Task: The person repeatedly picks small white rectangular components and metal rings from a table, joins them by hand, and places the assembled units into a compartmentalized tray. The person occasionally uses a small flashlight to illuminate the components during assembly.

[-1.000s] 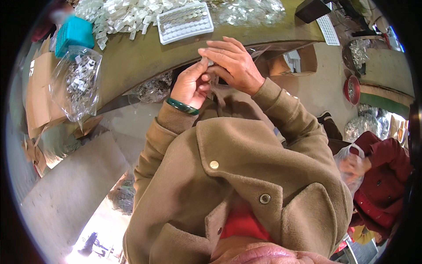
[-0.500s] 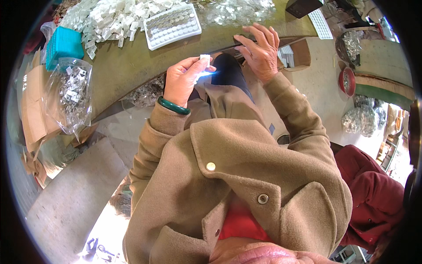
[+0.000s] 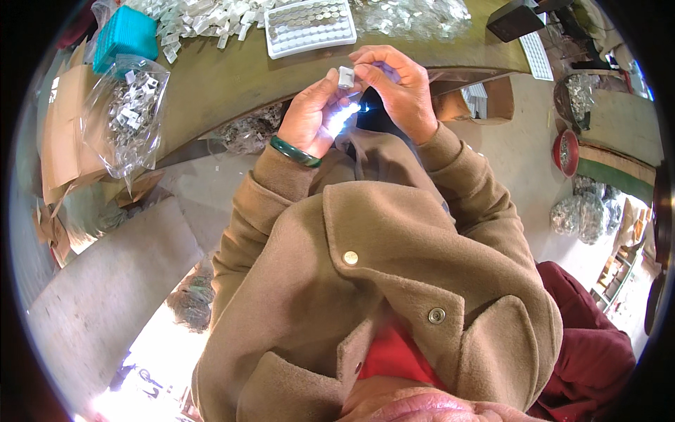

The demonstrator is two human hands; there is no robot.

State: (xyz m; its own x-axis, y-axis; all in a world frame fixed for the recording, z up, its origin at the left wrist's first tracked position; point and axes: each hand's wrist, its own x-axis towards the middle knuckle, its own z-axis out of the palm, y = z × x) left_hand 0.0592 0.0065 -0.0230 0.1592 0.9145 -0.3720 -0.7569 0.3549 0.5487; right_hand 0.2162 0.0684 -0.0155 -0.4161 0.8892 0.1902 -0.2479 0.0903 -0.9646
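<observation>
Between my hands, just off the table's near edge, is a small white rectangular plastic piece [image 3: 346,77]. My left hand [image 3: 307,112], with a dark green bangle at the wrist, grips it from the left side. The thumb and forefinger of my right hand [image 3: 402,90] are closed against its right side. A bright glare on the left fingers and palm washes out detail there. Beyond the hands, a white tray [image 3: 313,50] on the table holds rows of small round silvery discs.
White plastic pieces [image 3: 204,20] and clear ones [image 3: 415,21] are heaped on the table [image 3: 232,77]. At left are a teal basket [image 3: 126,41], a filled clear bag [image 3: 130,116] and a cardboard box [image 3: 63,141]. A black box [image 3: 512,21] sits at the back right, a red bowl [image 3: 565,153] beyond.
My right hand has come in from the right and closed on the white piece. The left hand has shifted slightly right. The whole view has shifted a little.
</observation>
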